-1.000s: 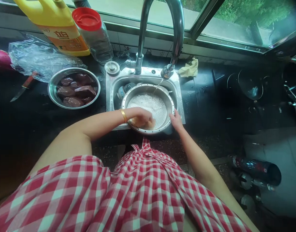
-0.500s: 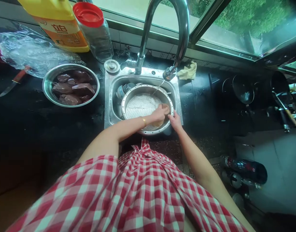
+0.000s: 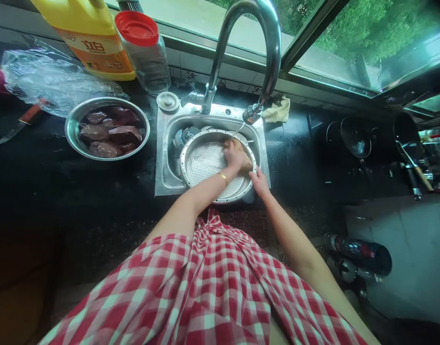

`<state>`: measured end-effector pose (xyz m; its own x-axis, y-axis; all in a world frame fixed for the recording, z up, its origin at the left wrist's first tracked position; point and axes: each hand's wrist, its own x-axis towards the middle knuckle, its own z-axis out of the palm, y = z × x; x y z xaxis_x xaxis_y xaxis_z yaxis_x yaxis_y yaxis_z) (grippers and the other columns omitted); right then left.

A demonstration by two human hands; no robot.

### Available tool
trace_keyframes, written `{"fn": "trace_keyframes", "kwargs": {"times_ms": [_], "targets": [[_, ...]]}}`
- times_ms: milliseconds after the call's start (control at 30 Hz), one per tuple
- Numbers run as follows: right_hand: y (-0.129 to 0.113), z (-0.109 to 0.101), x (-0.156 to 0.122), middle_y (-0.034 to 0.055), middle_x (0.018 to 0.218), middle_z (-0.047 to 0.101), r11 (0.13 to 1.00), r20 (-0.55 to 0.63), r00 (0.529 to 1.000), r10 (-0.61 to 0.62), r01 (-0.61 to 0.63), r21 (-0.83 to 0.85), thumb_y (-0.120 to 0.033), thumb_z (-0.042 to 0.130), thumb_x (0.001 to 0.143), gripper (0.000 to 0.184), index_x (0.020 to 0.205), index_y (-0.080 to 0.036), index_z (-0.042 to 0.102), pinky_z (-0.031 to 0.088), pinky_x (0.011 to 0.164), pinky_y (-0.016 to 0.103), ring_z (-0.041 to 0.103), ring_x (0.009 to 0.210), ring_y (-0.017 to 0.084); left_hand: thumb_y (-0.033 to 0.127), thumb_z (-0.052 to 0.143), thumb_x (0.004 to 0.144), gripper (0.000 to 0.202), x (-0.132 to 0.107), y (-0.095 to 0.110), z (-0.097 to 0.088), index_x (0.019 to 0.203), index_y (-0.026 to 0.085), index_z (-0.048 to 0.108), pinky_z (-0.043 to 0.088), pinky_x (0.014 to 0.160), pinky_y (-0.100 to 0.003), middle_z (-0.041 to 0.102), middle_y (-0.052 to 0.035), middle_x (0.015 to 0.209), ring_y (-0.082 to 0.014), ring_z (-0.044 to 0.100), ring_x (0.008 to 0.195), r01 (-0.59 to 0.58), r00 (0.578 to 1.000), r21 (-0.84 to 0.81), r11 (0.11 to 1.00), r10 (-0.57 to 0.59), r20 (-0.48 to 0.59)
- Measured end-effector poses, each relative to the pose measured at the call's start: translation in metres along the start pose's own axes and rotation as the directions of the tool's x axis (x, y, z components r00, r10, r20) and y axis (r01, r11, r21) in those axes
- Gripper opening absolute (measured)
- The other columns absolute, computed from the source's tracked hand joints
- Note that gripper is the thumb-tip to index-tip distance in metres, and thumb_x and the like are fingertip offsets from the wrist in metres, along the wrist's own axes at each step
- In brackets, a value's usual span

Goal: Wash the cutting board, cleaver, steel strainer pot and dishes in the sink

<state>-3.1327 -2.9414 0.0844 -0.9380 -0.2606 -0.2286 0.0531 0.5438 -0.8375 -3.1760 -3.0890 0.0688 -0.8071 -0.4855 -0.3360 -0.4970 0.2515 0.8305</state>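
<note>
A round, shallow metal pan (image 3: 204,164) with a dimpled bottom and small holes around its rim rests tilted over the sink (image 3: 165,179). My left hand (image 3: 235,155) reaches inside it, closed on a tan scrubbing cloth (image 3: 247,164) pressed against the pan's inner right side. Motion blurs the fingers and part of the cloth. At the lower right, my right hand (image 3: 259,183) grips the pan's rim. A thin stream of water falls from the faucet (image 3: 253,112) into the pan, close to my left hand. Dishes (image 3: 187,136) show partly beneath the pan.
On the left stand a metal bowl (image 3: 69,136) of dark red meat pieces and a knife (image 3: 22,122) beside plastic wrap (image 3: 43,76). Behind them are a yellow jug (image 3: 94,45) and a red-lidded jar (image 3: 148,62). A pale cloth (image 3: 278,110) lies right of the faucet.
My left hand has swept with the cloth from the pan's lower right up towards the falling water. My right hand keeps its hold on the rim.
</note>
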Motion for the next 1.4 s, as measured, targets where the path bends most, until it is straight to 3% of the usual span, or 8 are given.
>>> {"fn": "trace_keyframes", "kwargs": {"times_ms": [100, 267, 500, 667, 867, 1133, 1233, 1400], "targets": [[0.0, 0.003, 0.002, 0.001, 0.081, 0.062, 1.0, 0.007, 1.0, 0.01, -0.01, 0.011, -0.037, 0.046, 0.078, 0.05, 0.122, -0.018, 0.058, 0.046, 0.078, 0.035, 0.052, 0.071, 0.018, 0.011, 0.039, 0.085, 0.062, 0.014, -0.002, -0.003, 0.146, 0.013, 0.028, 0.033, 0.107, -0.037, 0.045, -0.0162, 0.13, -0.0245, 0.044, 0.125, 0.07, 0.982, -0.032, 0.997, -0.075, -0.172], [0.005, 0.006, 0.004, 0.0021, 0.083, 0.063, 0.996, 0.002, 1.0, -0.014, 0.013, 0.089, -0.04, 0.045, 0.079, 0.048, 0.12, -0.017, 0.057, 0.046, 0.075, 0.033, 0.053, 0.072, 0.018, 0.008, 0.049, 0.075, 0.069, -0.026, -0.025, 0.002, 0.142, 0.013, 0.037, 0.033, 0.107, -0.035, 0.048, -0.0134, 0.126, -0.0239, 0.047, 0.121, -0.182, 0.926, 0.071, 0.981, 0.146, 0.349], [0.003, 0.006, 0.004, 0.0036, 0.09, 0.065, 0.99, 0.003, 1.0, -0.028, 0.028, 0.136, -0.039, 0.046, 0.079, 0.045, 0.116, -0.017, 0.058, 0.047, 0.078, 0.035, 0.056, 0.077, 0.019, 0.004, 0.053, 0.059, 0.055, -0.032, -0.029, -0.095, 0.107, 0.025, 0.07, 0.043, 0.087, -0.025, 0.067, -0.0006, 0.098, -0.0188, 0.057, 0.092, -0.653, 0.247, 0.163, 0.74, 0.004, 0.969], [0.003, 0.007, 0.006, 0.0028, 0.093, 0.066, 0.992, 0.019, 0.999, -0.03, 0.027, 0.126, -0.036, 0.047, 0.077, 0.046, 0.118, -0.018, 0.057, 0.046, 0.083, 0.037, 0.058, 0.083, 0.02, 0.011, 0.05, 0.074, 0.056, -0.013, 0.006, -0.119, 0.127, 0.028, 0.058, 0.04, 0.088, -0.032, 0.059, -0.0077, 0.113, -0.0236, 0.052, 0.104, -0.699, 0.655, 0.455, 0.552, 0.239, 0.717], [0.008, 0.011, 0.01, 0.0055, 0.095, 0.065, 0.995, 0.002, 0.997, 0.074, -0.074, 0.061, -0.028, 0.053, 0.065, 0.056, 0.119, -0.014, 0.055, 0.047, 0.084, 0.039, 0.058, 0.085, 0.022, 0.021, 0.039, 0.091, 0.047, -0.026, 0.019, -0.055, 0.135, 0.037, 0.045, 0.036, 0.091, -0.035, 0.046, -0.0059, 0.129, -0.0243, 0.042, 0.114, -0.85, 0.508, 0.343, 0.399, 0.452, 0.733], [0.011, 0.012, 0.008, 0.0045, 0.105, 0.063, 0.995, 0.003, 1.0, 0.01, -0.01, 0.102, -0.024, 0.05, 0.065, 0.066, 0.131, -0.018, 0.048, 0.045, 0.09, 0.039, 0.057, 0.092, 0.021, 0.01, 0.029, 0.091, 0.056, 0.031, 0.013, -0.089, 0.145, 0.026, 0.029, 0.038, 0.087, -0.042, 0.042, -0.017, 0.128, -0.0283, 0.039, 0.11, -0.505, 0.851, 0.772, 0.387, 0.374, 0.369], [0.012, 0.014, 0.009, 0.0042, 0.102, 0.064, 0.993, 0.006, 1.0, 0.007, -0.008, 0.114, -0.024, 0.05, 0.065, 0.067, 0.132, -0.017, 0.047, 0.047, 0.087, 0.038, 0.058, 0.087, 0.02, 0.01, 0.04, 0.086, 0.064, 0.007, 0.009, -0.07, 0.147, 0.025, 0.025, 0.042, 0.082, -0.037, 0.043, -0.0178, 0.124, -0.0277, 0.045, 0.106, -0.555, 0.829, 0.714, 0.427, 0.36, 0.429], [0.015, 0.017, 0.008, 0.0049, 0.102, 0.065, 0.988, -0.031, 0.998, 0.049, -0.044, 0.146, -0.024, 0.053, 0.064, 0.074, 0.137, -0.016, 0.043, 0.048, 0.084, 0.037, 0.059, 0.083, 0.02, 0.017, 0.043, 0.086, 0.062, -0.035, 0.004, -0.033, 0.144, 0.032, 0.03, 0.044, 0.079, -0.032, 0.048, -0.0122, 0.115, -0.0242, 0.052, 0.1, -0.82, 0.572, 0.478, 0.315, 0.41, 0.71]]}}
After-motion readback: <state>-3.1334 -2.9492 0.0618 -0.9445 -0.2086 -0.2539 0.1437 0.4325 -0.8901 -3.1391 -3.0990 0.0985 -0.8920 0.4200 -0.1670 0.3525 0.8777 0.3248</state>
